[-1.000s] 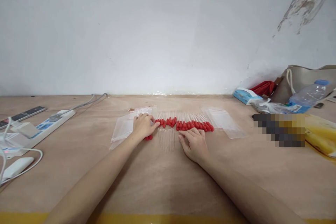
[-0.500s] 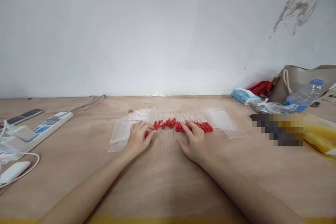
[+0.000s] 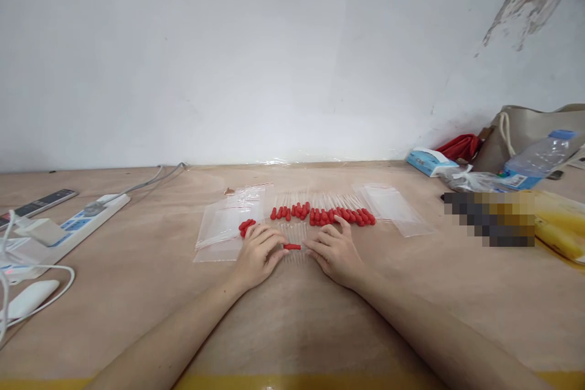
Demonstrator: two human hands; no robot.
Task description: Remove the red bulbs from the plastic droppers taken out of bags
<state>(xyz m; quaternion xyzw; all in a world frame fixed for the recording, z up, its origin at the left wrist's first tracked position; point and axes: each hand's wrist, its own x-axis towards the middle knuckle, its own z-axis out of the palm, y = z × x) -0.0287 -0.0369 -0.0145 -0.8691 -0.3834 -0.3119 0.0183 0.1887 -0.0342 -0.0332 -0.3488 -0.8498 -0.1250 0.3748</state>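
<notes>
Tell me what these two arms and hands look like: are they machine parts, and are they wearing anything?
They are a person's, with no machine parts or cables attached. The left arm and right arm are bare, with no sleeves in view. The left hand and right hand are ungloved, and no rings or wristbands show.

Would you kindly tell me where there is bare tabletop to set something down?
Bare tabletop lies between the power strip and left forearm, and between the right forearm and yellow package. It is crowded around the left hand and right hand, with red pieces, clear tubes and plastic bags.
</notes>
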